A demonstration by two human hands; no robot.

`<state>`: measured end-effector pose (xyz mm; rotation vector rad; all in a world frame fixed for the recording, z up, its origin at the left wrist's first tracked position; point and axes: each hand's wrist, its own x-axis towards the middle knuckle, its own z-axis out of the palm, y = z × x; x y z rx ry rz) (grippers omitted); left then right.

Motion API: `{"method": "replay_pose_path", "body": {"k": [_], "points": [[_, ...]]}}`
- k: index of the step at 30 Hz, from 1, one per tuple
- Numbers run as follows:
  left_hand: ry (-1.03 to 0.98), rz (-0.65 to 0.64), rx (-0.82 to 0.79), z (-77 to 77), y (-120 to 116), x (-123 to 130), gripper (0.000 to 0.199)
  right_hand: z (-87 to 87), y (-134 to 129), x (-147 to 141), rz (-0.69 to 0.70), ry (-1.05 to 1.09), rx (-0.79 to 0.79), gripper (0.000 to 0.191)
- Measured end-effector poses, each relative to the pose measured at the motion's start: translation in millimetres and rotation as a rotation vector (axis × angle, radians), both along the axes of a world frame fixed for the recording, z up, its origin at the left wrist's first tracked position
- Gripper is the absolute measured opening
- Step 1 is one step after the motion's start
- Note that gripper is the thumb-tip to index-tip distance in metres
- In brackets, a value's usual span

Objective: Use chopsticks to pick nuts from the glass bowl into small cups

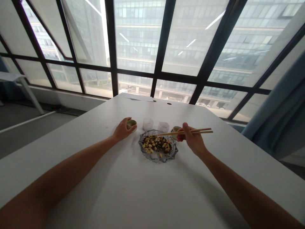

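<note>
My left hand (123, 128) is closed around the side of a small green cup (132, 126) on the table. In my right hand (190, 137) is a pair of wooden chopsticks (200, 131), held nearly level and pointing left. Their tips reach over the far part of a clear glass dish (173, 154) with a wavy rim. Pistachios (148, 146) and dark seeds lie mixed in the dish. Whether the tips pinch anything is too small to tell. Behind my right fingers stands a second green cup (176, 128), partly hidden.
Two whitish translucent cups (148, 124) stand just beyond the dish. A sheet of paper (135, 97) lies at the far end of the white table (143, 197), near two round holes. Large windows rise behind, and a blue curtain (276, 101) hangs at the right.
</note>
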<state>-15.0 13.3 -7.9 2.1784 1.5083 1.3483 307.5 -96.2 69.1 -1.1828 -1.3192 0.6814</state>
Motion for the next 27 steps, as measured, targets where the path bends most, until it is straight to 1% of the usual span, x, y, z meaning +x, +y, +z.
{"method": "replay_pose_path", "body": {"k": [4, 7, 11, 16, 22, 27], "points": [[0.000, -0.001, 0.000, -0.3, 0, 0, 0.056, -0.1, 2, 5, -0.034, 0.058, 0.022, 0.066], [0.000, -0.002, -0.004, 0.4, 0, 0, 0.057, -0.9, 0, 3, -0.037, 0.002, 0.026, 0.064], [0.000, -0.003, -0.014, 1.3, -1, 0, 0.056, -2.2, -4, -3, -0.012, -0.076, 0.068, 0.062], [0.004, 0.001, -0.016, 1.8, -1, 0, 0.057, -0.7, -10, -7, -0.014, -0.105, 0.124, 0.060], [-0.002, -0.003, -0.008, 2.1, -2, 1, 0.056, -5.0, -13, -7, 0.095, -0.212, 0.122, 0.052], [-0.004, -0.003, -0.010, 2.1, -2, 1, 0.057, -3.4, -13, -6, 0.084, -0.194, 0.117, 0.054]]}}
